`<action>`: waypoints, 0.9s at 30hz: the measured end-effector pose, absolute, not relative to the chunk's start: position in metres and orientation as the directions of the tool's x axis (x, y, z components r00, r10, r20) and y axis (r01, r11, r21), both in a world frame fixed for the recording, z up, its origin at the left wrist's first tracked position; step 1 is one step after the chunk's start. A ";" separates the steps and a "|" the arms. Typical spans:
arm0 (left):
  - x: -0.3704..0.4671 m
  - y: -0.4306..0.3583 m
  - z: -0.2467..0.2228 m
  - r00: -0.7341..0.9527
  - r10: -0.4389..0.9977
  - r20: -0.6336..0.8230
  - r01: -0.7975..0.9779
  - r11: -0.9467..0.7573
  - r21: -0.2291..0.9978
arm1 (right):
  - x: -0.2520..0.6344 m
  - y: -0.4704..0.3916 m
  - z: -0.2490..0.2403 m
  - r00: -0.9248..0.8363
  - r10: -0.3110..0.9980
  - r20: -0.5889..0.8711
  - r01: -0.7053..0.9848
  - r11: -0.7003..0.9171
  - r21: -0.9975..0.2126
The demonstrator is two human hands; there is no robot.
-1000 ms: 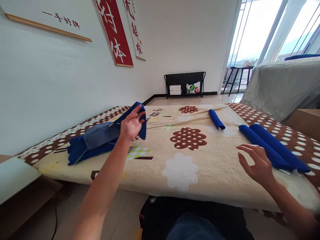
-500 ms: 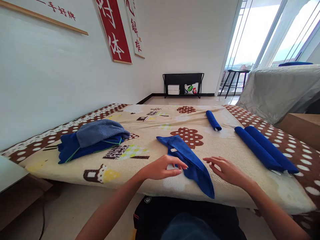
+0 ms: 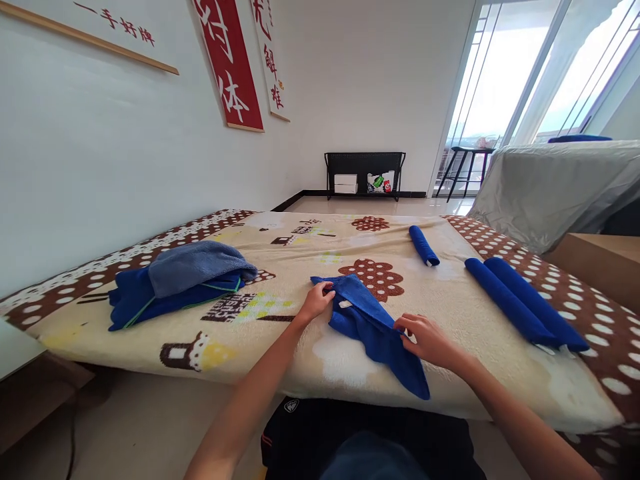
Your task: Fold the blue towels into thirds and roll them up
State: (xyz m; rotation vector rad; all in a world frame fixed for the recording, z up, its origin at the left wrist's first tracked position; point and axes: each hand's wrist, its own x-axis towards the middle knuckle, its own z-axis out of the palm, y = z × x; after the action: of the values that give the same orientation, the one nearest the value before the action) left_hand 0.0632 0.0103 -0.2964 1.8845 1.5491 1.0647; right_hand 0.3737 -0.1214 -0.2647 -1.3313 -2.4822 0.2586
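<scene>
A crumpled blue towel (image 3: 367,333) with a small white label lies near the front edge of the bed, its lower tip pointing toward me. My left hand (image 3: 317,301) pinches the towel's upper left corner between thumb and fingers. On the towel's right side, my right hand (image 3: 417,337) has thumb and fingertips closed on the edge. Three rolled blue towels rest to the right: one short roll (image 3: 424,246) farther back, and a pair of longer-looking rolls (image 3: 510,300) side by side. To the left sits a loose pile with a grey-blue towel (image 3: 200,267) over darker blue cloth (image 3: 127,297).
The bed carries a cream patterned blanket (image 3: 295,347) with brown polka-dot borders. Beyond it stands a black rack (image 3: 365,172) by the wall. A sheet-covered piece of furniture (image 3: 560,180) and a cardboard-brown box (image 3: 600,257) are at the right. A white-topped surface (image 3: 17,353) is at the left.
My left hand has moved forward and left onto the towel's upper corner. My right hand has come left to the towel's edge. Both have closed on the cloth.
</scene>
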 end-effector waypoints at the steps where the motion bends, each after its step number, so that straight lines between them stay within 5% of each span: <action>1: 0.066 0.013 -0.299 0.053 0.962 0.267 0.591 -0.245 0.769 | 0.372 -0.119 -0.264 -0.506 0.840 0.193 0.788 0.542 -0.293; 11: 0.096 0.015 -0.290 0.101 0.932 0.348 0.450 -0.355 0.819 | 0.343 -0.095 -0.268 -0.442 0.839 0.317 0.787 0.532 -0.311; 21: 0.125 -0.049 -0.253 0.317 0.874 0.367 0.291 -0.458 0.840 | 0.315 -0.090 -0.252 -0.299 0.878 0.375 0.516 0.479 -0.710; 27: 0.129 -0.081 -0.235 0.492 0.815 0.305 0.241 -0.464 0.852 | 0.314 -0.094 -0.250 -0.192 0.894 0.405 0.559 0.439 -0.703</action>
State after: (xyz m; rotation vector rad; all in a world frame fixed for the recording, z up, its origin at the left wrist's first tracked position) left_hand 0.1287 -0.0812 -0.2346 1.9626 0.8708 0.9409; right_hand 0.3141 -0.0939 -0.2504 -1.2310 -1.8767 0.5182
